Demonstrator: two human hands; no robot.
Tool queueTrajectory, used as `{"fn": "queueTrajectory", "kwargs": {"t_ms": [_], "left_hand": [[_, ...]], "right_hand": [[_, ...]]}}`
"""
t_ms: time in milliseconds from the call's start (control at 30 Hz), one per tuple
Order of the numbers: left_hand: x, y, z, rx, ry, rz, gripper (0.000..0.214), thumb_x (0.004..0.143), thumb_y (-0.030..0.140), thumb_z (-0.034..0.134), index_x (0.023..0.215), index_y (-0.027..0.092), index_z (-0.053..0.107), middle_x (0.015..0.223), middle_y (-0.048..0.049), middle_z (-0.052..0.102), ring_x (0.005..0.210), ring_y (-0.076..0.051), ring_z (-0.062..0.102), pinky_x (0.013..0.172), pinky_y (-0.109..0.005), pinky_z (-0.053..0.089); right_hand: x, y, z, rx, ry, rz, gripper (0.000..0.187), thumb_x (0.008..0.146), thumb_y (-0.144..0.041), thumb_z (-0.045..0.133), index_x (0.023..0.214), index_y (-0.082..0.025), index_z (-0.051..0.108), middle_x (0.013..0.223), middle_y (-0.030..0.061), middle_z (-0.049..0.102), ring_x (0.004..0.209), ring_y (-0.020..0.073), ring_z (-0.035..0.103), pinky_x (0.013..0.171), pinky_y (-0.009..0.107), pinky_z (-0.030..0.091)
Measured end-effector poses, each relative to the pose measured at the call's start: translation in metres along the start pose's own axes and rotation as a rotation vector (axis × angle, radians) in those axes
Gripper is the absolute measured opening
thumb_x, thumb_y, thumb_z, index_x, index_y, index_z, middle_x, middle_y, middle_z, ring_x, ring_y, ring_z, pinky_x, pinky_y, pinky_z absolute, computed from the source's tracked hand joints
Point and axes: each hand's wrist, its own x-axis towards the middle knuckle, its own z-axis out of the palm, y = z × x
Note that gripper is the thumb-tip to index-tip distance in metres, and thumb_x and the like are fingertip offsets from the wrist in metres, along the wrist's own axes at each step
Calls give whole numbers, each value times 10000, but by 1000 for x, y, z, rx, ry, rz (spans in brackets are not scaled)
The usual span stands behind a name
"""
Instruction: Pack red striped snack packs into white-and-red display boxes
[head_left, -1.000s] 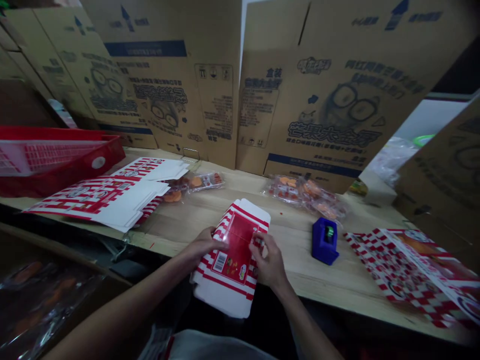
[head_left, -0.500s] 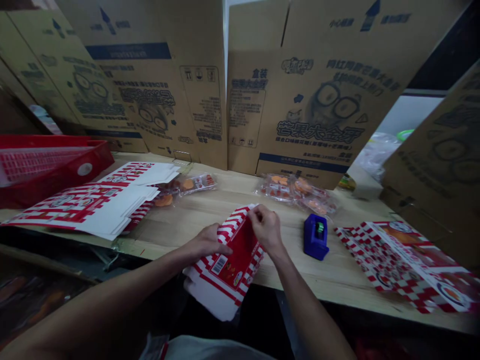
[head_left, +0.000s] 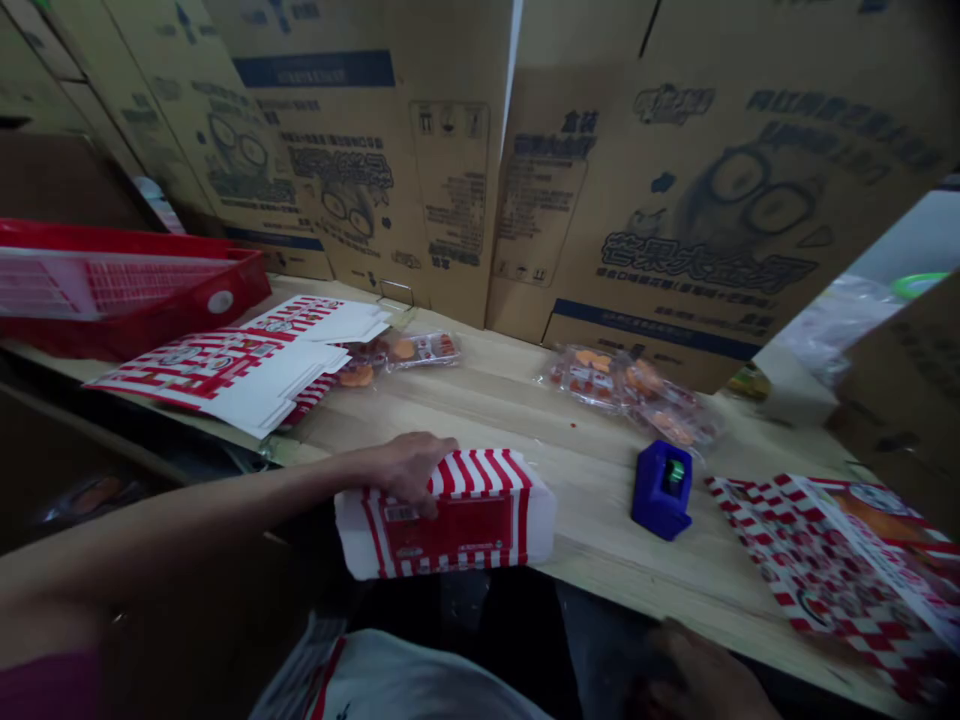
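Left hand [head_left: 409, 468] gripping box [head_left: 465, 515] from above, fingers curling over front face. Box, flat and held by both hands moments ago, now lying squared-up on its side at near edge of table [head_left: 525, 400]. Right hand [head_left: 701, 680] having let go, hanging low, blurred; its grip impossible to tell. Tape dispenser [head_left: 660, 490] sitting near, right of box.

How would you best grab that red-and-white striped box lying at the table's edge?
Probably from above, fingers spanning front and back faces near the middle: the striped box lies on its long side at the table edge. The left hand covers its left part, so the right half is free.
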Motion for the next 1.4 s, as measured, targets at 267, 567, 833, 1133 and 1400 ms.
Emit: {"fn": "queueTrajectory", "kwargs": {"t_ms": [267,567,833,1133,1400], "left_hand": [[27,41,-27,91,17,118,712,463,282,822,1124,184,578,1048,-139,671,966,-363,601,798,-367,413],[58,26,-2,232,41,230,867,576,417,776,1314,106,443,1290,-202,577,1148,-346,558,962,-387,405],[15,-24,-13,-307,698,155,496,663,433,743,1072,179,624,1178,-104,659,1117,-274,594,1015,-422,401],[-27,-61,138,-1059,1585,-418,371,772,360,670,1064,229,482,999,-78,570,914,-210,597,817,-383,495],[16,-19,192,-1479,1318,-331,907,506,385,864,1260,228,385,1181,-90,509,1125,-244,548,1030,-438,419]], "right_hand": [[81,-173,-9,-300,-35,-688,994,632,-531,775,1467,-216,338,1456,154,439,1315,377,431,1057,522,380],[146,-205,65,-546,-393,-607,1005,686,-394,711,1476,-46,197,1270,260,561,1125,347,572,914,417,428],[158,-229,79,-722,-390,-609,752,638,-408,731,1248,-78,442,1174,201,578,1043,327,574,845,369,432],[170,-221,78,-698,-461,-607,661,625,-293,712,1210,-132,450,1161,151,578,1038,296,559,819,341,398],[158,-209,56,-389,-293,-469,647,598,-250,753,1195,-185,512,1135,94,637,1007,277,596,839,357,421]]}}
